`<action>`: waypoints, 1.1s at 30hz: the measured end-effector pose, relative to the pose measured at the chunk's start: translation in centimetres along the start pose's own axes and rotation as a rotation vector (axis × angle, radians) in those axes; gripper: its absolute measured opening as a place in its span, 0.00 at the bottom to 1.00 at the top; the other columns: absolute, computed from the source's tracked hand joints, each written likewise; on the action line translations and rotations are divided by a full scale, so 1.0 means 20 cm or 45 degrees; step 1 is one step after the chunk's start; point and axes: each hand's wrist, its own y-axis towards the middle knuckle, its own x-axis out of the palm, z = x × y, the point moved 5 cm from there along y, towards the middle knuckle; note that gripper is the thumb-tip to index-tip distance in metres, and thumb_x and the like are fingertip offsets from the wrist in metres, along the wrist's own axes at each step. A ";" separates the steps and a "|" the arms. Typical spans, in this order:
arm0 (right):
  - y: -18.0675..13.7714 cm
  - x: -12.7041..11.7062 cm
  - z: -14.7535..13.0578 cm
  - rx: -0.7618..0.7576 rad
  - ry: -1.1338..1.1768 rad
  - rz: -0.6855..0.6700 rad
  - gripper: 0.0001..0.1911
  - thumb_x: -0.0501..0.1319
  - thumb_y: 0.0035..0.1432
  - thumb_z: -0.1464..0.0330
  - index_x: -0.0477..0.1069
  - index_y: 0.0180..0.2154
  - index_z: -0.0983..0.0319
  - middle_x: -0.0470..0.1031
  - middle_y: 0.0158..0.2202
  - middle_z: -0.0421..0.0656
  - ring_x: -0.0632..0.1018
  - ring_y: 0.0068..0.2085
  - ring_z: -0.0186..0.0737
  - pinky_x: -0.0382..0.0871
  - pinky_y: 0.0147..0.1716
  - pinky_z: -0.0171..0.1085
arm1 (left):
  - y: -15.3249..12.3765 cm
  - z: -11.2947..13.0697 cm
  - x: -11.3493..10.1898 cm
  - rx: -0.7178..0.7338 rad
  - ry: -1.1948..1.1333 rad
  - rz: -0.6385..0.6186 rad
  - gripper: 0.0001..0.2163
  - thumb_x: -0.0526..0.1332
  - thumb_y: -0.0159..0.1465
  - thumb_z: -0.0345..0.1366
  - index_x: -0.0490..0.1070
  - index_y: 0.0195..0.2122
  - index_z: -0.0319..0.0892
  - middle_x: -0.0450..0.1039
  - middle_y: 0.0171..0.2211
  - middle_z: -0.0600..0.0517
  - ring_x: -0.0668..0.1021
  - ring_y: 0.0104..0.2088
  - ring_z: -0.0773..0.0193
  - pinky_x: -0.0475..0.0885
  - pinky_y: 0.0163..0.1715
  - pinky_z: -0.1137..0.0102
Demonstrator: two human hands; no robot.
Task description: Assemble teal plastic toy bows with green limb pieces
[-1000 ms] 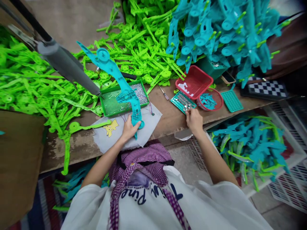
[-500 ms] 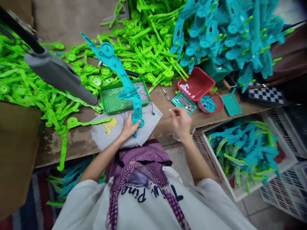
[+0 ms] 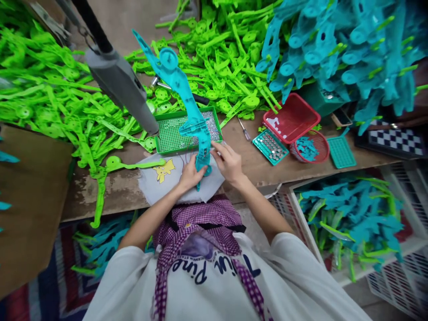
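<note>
Two hands at work, both over the front of the bench (image 3: 256, 173). Left hand (image 3: 194, 173) closed around the lower end of one long teal plastic part (image 3: 187, 107), thumb across its face, fingers behind. The part slants up and away to the left, its round boss and pointed end raised over the green tray. Right hand (image 3: 227, 161) half curled at the part's right edge, forefinger reaching forward, thumb tucked below it; cannot tell whether the fingertips pinch anything or press on the part. Beneath the hands, one grey cloth (image 3: 147, 180) with a yellow cartoon figure, thin wires lying near the left hand. Count on the bench: one green tray (image 3: 167, 133), perforated, small silvery pieces heaped at its right; one screwdriver (image 3: 246, 133); one hammer (image 3: 200, 99), partly hidden behind the teal part; two red baskets, one rectangular (image 3: 296, 107) with white bits inside, one round (image 3: 324, 154) with small teal pieces; two small teal trays, the nearer (image 3: 263, 154) bearing many silver discs, the other (image 3: 341, 152) to the right of the round basket. One grey power tool (image 3: 120, 84) hangs at the left, tip beside the green tray. Lime-green parts (image 3: 214, 58) spread behind, too many to count; likewise the stacked teal parts (image 3: 321, 49) at upper right. One white crate (image 3: 309, 232) below the bench, filled with teal and green parts.
</note>
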 end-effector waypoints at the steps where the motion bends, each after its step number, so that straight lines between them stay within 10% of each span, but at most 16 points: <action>1: 0.00 0.00 0.01 -0.012 0.008 0.025 0.18 0.52 0.72 0.62 0.74 0.57 0.53 0.82 0.46 0.46 0.81 0.45 0.42 0.77 0.44 0.43 | 0.00 0.00 0.00 0.007 0.002 -0.009 0.19 0.65 0.61 0.41 0.67 0.52 0.44 0.76 0.34 0.51 0.79 0.34 0.55 0.76 0.39 0.60; 12: 0.02 0.23 0.11 -0.257 0.010 -0.356 0.24 0.46 0.72 0.62 0.75 0.57 0.54 0.82 0.51 0.47 0.82 0.47 0.42 0.77 0.48 0.45 | 0.01 -0.01 0.00 0.039 -0.038 0.038 0.17 0.66 0.60 0.39 0.67 0.49 0.44 0.76 0.35 0.50 0.79 0.34 0.57 0.76 0.38 0.63; 15: -0.06 0.09 0.13 -0.228 -0.025 -0.297 0.23 0.47 0.72 0.59 0.77 0.54 0.51 0.82 0.51 0.46 0.82 0.45 0.43 0.78 0.45 0.45 | 0.01 -0.01 -0.01 0.026 -0.074 0.051 0.18 0.66 0.60 0.41 0.67 0.49 0.44 0.77 0.38 0.50 0.79 0.35 0.58 0.76 0.39 0.63; 19: -0.26 -0.40 0.40 0.360 -0.375 0.430 0.23 0.47 0.72 0.58 0.79 0.48 0.56 0.80 0.45 0.50 0.80 0.49 0.49 0.74 0.49 0.51 | 0.01 -0.01 -0.01 -0.039 -0.060 0.029 0.17 0.65 0.61 0.42 0.67 0.48 0.44 0.77 0.33 0.52 0.78 0.30 0.61 0.75 0.35 0.65; 22: -0.39 -0.61 0.63 0.759 -0.582 0.323 0.18 0.53 0.69 0.58 0.79 0.45 0.60 0.78 0.46 0.52 0.78 0.46 0.50 0.72 0.46 0.48 | 0.01 -0.01 -0.01 -0.060 -0.022 0.018 0.17 0.66 0.60 0.42 0.68 0.48 0.43 0.77 0.33 0.52 0.77 0.30 0.61 0.75 0.34 0.65; 28: -0.43 -0.63 0.76 0.972 -0.722 0.037 0.13 0.59 0.64 0.61 0.78 0.37 0.62 0.77 0.46 0.52 0.77 0.39 0.48 0.67 0.36 0.42 | 0.00 0.00 -0.01 -0.065 -0.019 0.022 0.17 0.65 0.59 0.43 0.68 0.47 0.43 0.77 0.34 0.51 0.78 0.32 0.60 0.75 0.37 0.64; 33: -0.31 -0.56 0.52 0.617 -0.433 0.243 0.16 0.58 0.66 0.57 0.77 0.35 0.60 0.77 0.37 0.48 0.76 0.36 0.43 0.71 0.38 0.42 | 0.00 0.00 -0.01 -0.078 -0.013 0.035 0.18 0.66 0.59 0.41 0.68 0.48 0.43 0.78 0.35 0.50 0.80 0.35 0.57 0.76 0.40 0.62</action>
